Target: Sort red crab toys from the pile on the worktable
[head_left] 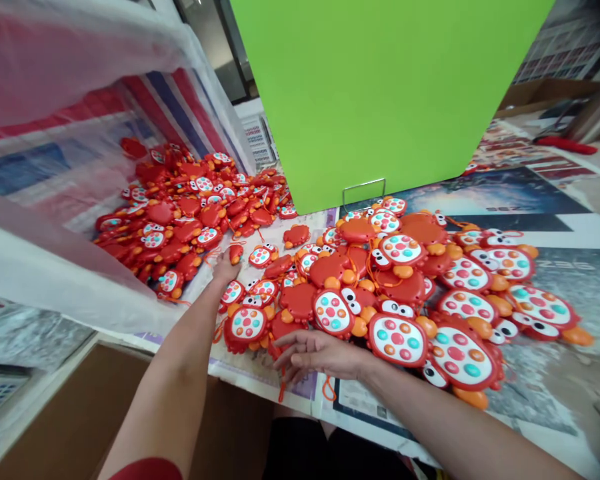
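My left hand (225,265) reaches forward to the gap between two heaps of toys. Its fingers are closed on a small red crab toy (235,254), seen nearly edge-on and partly hidden. Near the front edge of the table, my right hand (321,353) has its fingers apart and holds nothing. Just beyond it lie crab toys with white button faces, such as a crab toy (333,312) with big eyes and orange claws. An orange cord loop (329,389) hangs below that hand.
A large heap of crab toys (180,207) fills the mouth of a striped sack (173,107) at left. A green panel (390,93) with a wire handle (364,193) stands behind the nearer pile. Below the table is a cardboard box (80,413).
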The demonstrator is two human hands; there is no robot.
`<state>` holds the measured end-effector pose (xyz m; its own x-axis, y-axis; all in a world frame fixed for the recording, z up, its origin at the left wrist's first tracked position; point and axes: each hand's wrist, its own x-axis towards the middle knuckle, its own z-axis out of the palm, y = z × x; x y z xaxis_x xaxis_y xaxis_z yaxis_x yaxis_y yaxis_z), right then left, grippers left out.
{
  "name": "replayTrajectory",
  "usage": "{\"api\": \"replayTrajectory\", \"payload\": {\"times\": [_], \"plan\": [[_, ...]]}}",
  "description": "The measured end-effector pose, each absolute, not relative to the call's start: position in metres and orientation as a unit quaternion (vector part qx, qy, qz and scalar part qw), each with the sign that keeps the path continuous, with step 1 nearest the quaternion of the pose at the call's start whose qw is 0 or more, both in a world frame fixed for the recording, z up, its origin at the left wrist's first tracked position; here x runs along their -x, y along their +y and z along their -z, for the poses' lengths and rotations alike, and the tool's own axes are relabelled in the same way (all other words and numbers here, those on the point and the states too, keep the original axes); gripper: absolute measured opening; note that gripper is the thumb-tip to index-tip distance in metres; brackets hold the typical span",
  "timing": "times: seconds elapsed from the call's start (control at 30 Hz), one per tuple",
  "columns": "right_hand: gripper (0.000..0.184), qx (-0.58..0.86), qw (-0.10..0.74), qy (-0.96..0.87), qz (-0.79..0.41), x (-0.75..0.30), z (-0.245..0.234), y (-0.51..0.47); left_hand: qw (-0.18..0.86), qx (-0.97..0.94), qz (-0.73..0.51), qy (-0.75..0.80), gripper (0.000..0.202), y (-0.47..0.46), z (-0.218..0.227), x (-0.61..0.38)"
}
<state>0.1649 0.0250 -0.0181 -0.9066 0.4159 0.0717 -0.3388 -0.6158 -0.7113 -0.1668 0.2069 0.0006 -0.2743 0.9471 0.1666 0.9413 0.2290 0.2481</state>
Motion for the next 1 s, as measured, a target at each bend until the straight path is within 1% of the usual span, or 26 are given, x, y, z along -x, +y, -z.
{"api": "replayTrajectory", "payload": {"times": [0.1, 0.2, 0.37, 0.47, 0.53, 0.6, 0.7, 0.8, 0.9, 1.0], "plan": [[0.046, 0.049, 0.211, -0.386, -0.897, -0.165, 0.017, 0.025, 0.005, -0.560, -0.212, 0.801, 0.046, 0.203, 0.001, 0.167], [0.047, 0.051, 0.210, -0.394, -0.893, -0.166, 0.017, 0.025, -0.014, -0.543, -0.278, 0.792, 0.035, 0.193, -0.008, 0.160], [0.053, 0.068, 0.211, -0.398, -0.890, -0.167, 0.017, 0.024, -0.044, -0.551, -0.360, 0.752, 0.033, 0.157, -0.043, 0.135], [0.059, 0.073, 0.213, -0.395, -0.890, -0.168, 0.018, 0.024, -0.016, -0.605, -0.393, 0.693, 0.035, 0.121, -0.070, 0.107], [0.066, 0.068, 0.217, -0.391, -0.892, -0.168, 0.018, 0.024, 0.043, -0.651, -0.380, 0.656, 0.036, 0.093, -0.085, 0.084], [0.069, 0.062, 0.225, -0.384, -0.893, -0.168, 0.018, 0.024, 0.110, -0.697, -0.317, 0.634, 0.035, 0.068, -0.095, 0.059], [0.063, 0.061, 0.235, -0.379, -0.893, -0.168, 0.018, 0.023, 0.165, -0.763, -0.194, 0.594, 0.034, 0.040, -0.100, 0.028], [0.055, 0.077, 0.230, -0.383, -0.891, -0.167, 0.020, 0.022, 0.163, -0.795, -0.114, 0.573, 0.035, 0.029, -0.098, 0.009], [0.047, 0.106, 0.240, -0.387, -0.884, -0.166, 0.021, 0.020, 0.176, -0.801, -0.113, 0.561, 0.036, 0.028, -0.096, 0.003], [0.043, 0.124, 0.266, -0.378, -0.878, -0.164, 0.020, 0.018, 0.216, -0.783, -0.165, 0.560, 0.035, 0.027, -0.097, 0.005]]}}
